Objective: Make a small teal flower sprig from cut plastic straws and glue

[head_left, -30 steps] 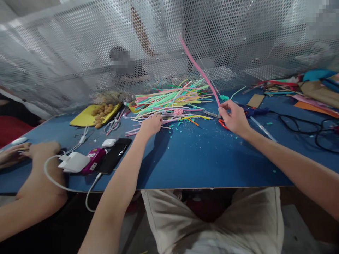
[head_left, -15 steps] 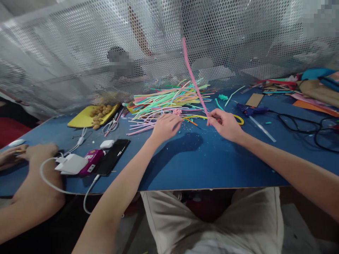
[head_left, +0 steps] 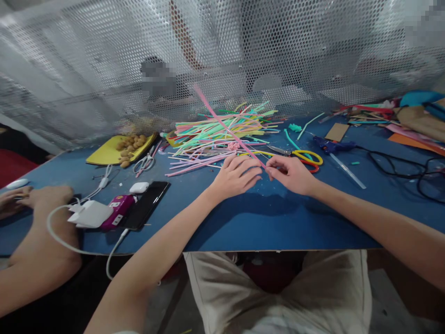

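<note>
My right hand (head_left: pixel 291 173) pinches the near end of a long pink straw (head_left: pixel 222 121) that slants up and away to the left. My left hand (head_left: pixel 235 174) sits right beside it, fingers curled and touching the same end of the straw. Both hands hover just above the blue table (head_left: pixel 264 218), in front of a heap of coloured straws (head_left: pixel 219 132). Scissors with yellow and red handles (head_left: pixel 301 156) lie just behind my right hand.
A phone (head_left: pixel 146 204), earbud case (head_left: pixel 138 188), pink device and white charger (head_left: pixel 89 213) lie at the left, near another person's arm (head_left: pixel 41 232). A yellow tray of nuts (head_left: pixel 120 149) and small scissors sit further back. Glue gun (head_left: pixel 333 146), black cables and paper scraps are at the right. Perforated metal screen behind.
My right hand has carried the pink straw toward me and leftward, and the straw now leans left instead of right. My left hand left the straw heap and joined the right hand.
</note>
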A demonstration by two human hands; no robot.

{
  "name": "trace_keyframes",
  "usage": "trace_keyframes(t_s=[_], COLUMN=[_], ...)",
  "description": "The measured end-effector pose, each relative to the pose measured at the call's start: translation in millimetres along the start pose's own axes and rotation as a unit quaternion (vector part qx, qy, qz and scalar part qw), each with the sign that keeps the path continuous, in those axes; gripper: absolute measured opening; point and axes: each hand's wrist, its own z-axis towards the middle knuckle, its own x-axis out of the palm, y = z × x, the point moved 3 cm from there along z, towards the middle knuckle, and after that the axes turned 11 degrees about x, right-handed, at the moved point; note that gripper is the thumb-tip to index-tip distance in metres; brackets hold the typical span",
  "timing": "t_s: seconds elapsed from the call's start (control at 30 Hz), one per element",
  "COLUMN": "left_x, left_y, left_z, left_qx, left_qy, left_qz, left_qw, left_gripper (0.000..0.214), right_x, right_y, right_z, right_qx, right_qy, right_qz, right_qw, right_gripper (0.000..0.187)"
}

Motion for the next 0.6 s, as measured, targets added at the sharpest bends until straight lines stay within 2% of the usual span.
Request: trace_keyframes(t_s=[0.07, 0.23, 0.37, 0.5, 0.6], left_x=[0.4, 0.9, -5.8, -1.4, 3.9], left_y=[1, 5, 8, 4, 6], left_z=[-1, -2, -4, 1, 7], left_qx=[-0.006, -0.041, -0.091, -0.099, -0.225], left_qy=[-0.007, 0.032, -0.009, 0.029, 0.001], left_qz=[0.011, 0.004, -0.001, -0.138, -0.24], left_qw=[1.0, 0.999, 0.996, 0.985, 0.944], left_gripper=[0.022, 0.027, 0.017, 0.022, 0.038], right_x=[1, 1, -4, -7, -5], right_y=[0, -1, -3, -2, 0], right_z=[-1, -2, 0, 1, 0], right_qx=[0.002, 0.0, 0.001, -0.01, -0.015], right_qy=[0.008, 0.008, -0.039, -0.064, -0.047], right_qz=[0.0, -0.009, 0.01, 0.014, -0.01], right_qw=[1.0, 1.0, 0.999, 0.998, 0.999], right_gripper=[0.02, 0.021, 0.023, 0.025, 0.025])
